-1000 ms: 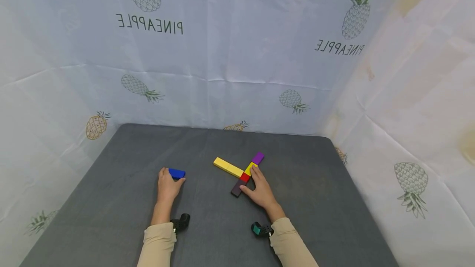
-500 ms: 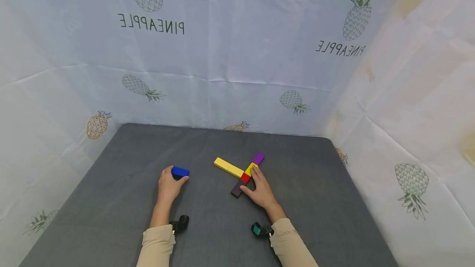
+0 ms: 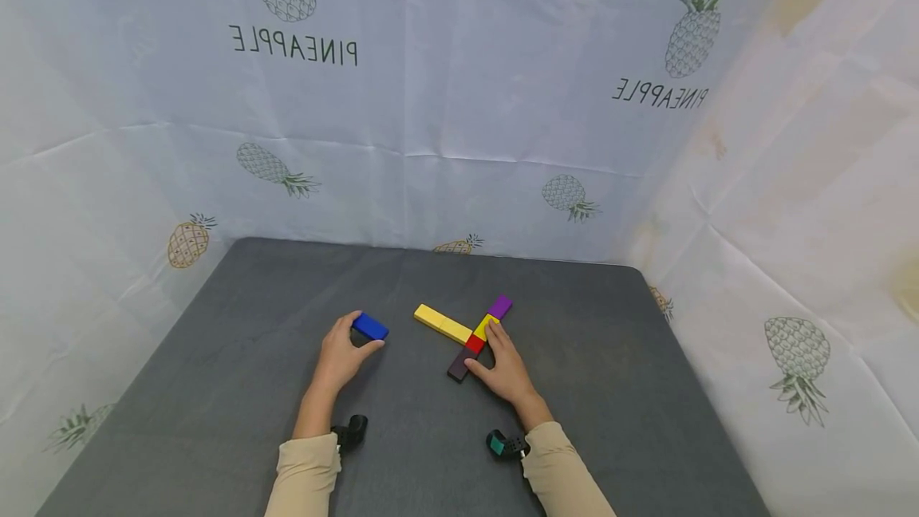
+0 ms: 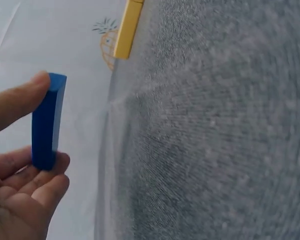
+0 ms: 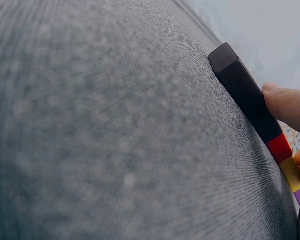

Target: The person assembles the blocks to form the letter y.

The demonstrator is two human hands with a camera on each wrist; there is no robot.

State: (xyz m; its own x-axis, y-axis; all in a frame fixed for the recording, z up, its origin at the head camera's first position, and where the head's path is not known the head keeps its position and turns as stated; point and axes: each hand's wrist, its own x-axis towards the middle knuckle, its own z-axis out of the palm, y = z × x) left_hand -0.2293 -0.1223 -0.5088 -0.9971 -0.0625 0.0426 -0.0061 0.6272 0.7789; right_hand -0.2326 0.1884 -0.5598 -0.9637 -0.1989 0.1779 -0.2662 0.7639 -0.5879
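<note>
My left hand [image 3: 341, 356] pinches a blue block [image 3: 370, 326] between thumb and fingertips. In the left wrist view the blue block [image 4: 44, 131] looks lifted off the table. On the table a slanting row holds a black block [image 3: 461, 365], a red block [image 3: 475, 344], a bright yellow block [image 3: 484, 329] and a purple block [image 3: 501, 307]. My right hand [image 3: 508, 373] rests along this row, thumb against the black block and fingertips at the bright yellow one. Pale yellow blocks [image 3: 442, 324] run from the red block toward the upper left.
The dark grey table [image 3: 402, 437] bears all the blocks. White curtains [image 3: 459, 102] printed with pineapples hang behind it and at both sides. A black wrist camera [image 3: 352, 431] is strapped to the left wrist, another camera [image 3: 502, 445] to the right.
My left hand has carried the blue block to the right and a little away from me, turning it slightly clockwise. The right hand and the joined blocks have stayed still.
</note>
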